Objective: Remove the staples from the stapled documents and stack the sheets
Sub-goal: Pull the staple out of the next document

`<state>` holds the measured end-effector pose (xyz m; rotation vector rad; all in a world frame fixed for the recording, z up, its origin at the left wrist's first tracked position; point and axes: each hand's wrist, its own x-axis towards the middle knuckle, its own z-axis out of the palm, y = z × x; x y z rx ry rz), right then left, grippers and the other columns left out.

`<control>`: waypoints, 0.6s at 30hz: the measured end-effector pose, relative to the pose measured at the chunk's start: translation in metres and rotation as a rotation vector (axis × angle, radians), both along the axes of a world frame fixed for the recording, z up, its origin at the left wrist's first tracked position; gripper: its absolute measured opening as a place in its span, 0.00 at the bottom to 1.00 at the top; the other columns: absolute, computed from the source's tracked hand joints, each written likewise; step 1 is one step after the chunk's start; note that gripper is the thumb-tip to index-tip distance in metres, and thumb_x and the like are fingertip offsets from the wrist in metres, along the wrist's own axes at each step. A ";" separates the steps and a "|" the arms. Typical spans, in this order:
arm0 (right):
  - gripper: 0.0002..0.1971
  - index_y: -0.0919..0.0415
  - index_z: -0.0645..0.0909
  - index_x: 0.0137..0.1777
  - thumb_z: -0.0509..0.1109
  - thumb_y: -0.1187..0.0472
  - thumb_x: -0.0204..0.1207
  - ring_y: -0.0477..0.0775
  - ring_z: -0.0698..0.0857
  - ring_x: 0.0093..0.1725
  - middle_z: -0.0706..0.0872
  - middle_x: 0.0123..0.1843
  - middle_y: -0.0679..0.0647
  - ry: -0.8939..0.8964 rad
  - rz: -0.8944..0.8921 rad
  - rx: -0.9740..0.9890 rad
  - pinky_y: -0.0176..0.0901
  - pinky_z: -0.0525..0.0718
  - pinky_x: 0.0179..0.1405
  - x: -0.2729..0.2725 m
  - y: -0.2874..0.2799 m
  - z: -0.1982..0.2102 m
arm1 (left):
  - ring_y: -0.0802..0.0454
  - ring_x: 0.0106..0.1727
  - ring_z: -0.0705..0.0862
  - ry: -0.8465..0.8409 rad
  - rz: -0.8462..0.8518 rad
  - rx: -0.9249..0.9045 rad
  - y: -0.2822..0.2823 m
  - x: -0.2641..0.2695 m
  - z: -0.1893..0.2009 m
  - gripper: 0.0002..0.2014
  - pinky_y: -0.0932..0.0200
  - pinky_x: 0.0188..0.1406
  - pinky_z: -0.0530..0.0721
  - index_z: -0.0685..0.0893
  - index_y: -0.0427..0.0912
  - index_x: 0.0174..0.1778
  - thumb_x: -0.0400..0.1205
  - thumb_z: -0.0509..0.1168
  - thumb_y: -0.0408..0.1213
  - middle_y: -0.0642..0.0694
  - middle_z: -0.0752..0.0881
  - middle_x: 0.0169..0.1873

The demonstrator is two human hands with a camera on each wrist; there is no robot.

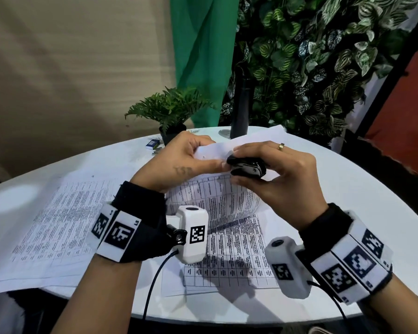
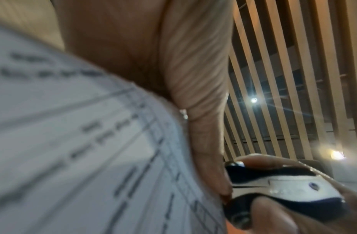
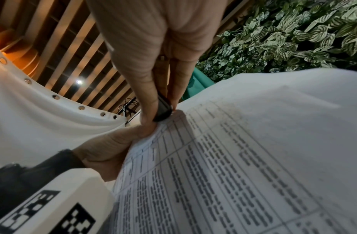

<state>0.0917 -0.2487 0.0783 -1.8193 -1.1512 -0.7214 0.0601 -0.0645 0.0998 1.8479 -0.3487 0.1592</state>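
My left hand [image 1: 198, 153] pinches the corner of a stapled document [image 1: 217, 203] and holds it lifted above the white table [image 1: 348, 189]. The document [image 3: 243, 158] carries printed tables and curls down toward me. My right hand [image 1: 261, 162] grips a black staple remover [image 1: 246, 167] with thumb and fingers, and its nose sits at the pinched corner. In the left wrist view the staple remover [image 2: 283, 188] shows black and white beside the paper [image 2: 83, 150]. In the right wrist view the staple remover [image 3: 163, 109] presses against the paper's corner. The staple itself is hidden.
A stack of loose printed sheets [image 1: 58, 225] lies on the table at the left. Another printed sheet [image 1: 227, 259] lies under my wrists. A small potted fern [image 1: 169, 112], a small blue box [image 1: 152, 143] and a dark pole [image 1: 240, 104] stand at the far edge.
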 end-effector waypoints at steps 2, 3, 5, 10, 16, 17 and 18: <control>0.16 0.65 0.87 0.49 0.80 0.60 0.62 0.44 0.85 0.47 0.90 0.47 0.53 0.020 -0.003 -0.002 0.29 0.81 0.51 -0.001 0.000 -0.001 | 0.61 0.32 0.80 0.002 0.011 0.014 0.000 0.000 -0.001 0.08 0.71 0.32 0.76 0.88 0.38 0.39 0.67 0.73 0.36 0.55 0.85 0.29; 0.16 0.65 0.87 0.49 0.81 0.61 0.62 0.45 0.85 0.48 0.89 0.48 0.53 0.025 -0.004 -0.013 0.32 0.81 0.52 -0.001 0.001 -0.001 | 0.61 0.32 0.81 0.003 0.016 0.015 0.001 0.000 -0.001 0.08 0.71 0.32 0.77 0.88 0.38 0.40 0.67 0.74 0.36 0.54 0.86 0.30; 0.17 0.65 0.86 0.52 0.81 0.61 0.63 0.47 0.85 0.50 0.88 0.49 0.53 0.046 0.006 -0.037 0.36 0.82 0.52 -0.002 0.001 -0.001 | 0.60 0.32 0.81 0.019 0.025 0.016 0.002 0.000 -0.002 0.07 0.69 0.32 0.77 0.88 0.38 0.40 0.69 0.74 0.36 0.53 0.87 0.30; 0.08 0.56 0.78 0.48 0.71 0.60 0.70 0.46 0.82 0.43 0.83 0.47 0.55 0.388 0.053 0.184 0.31 0.80 0.37 -0.009 0.000 0.004 | 0.60 0.33 0.85 0.044 0.058 0.043 0.003 -0.002 -0.003 0.02 0.67 0.35 0.80 0.87 0.41 0.36 0.73 0.73 0.31 0.53 0.89 0.30; 0.12 0.63 0.77 0.35 0.69 0.53 0.68 0.63 0.79 0.32 0.80 0.31 0.64 0.710 -0.050 0.287 0.42 0.72 0.29 -0.012 0.016 -0.007 | 0.58 0.41 0.88 0.016 0.130 0.074 -0.003 -0.003 -0.002 0.02 0.63 0.45 0.82 0.90 0.42 0.41 0.77 0.71 0.33 0.53 0.91 0.38; 0.10 0.57 0.79 0.32 0.71 0.52 0.69 0.54 0.80 0.30 0.81 0.27 0.54 0.736 -0.049 0.267 0.41 0.71 0.29 -0.013 0.020 -0.008 | 0.55 0.44 0.89 0.004 0.149 0.083 -0.005 -0.003 -0.001 0.04 0.59 0.48 0.84 0.90 0.40 0.44 0.76 0.72 0.35 0.50 0.92 0.41; 0.10 0.54 0.81 0.31 0.72 0.53 0.71 0.48 0.80 0.29 0.82 0.26 0.48 0.752 -0.049 0.263 0.39 0.70 0.30 -0.013 0.022 -0.009 | 0.52 0.47 0.90 -0.007 0.169 0.090 -0.006 -0.004 -0.002 0.08 0.53 0.53 0.86 0.91 0.38 0.47 0.75 0.74 0.37 0.48 0.92 0.43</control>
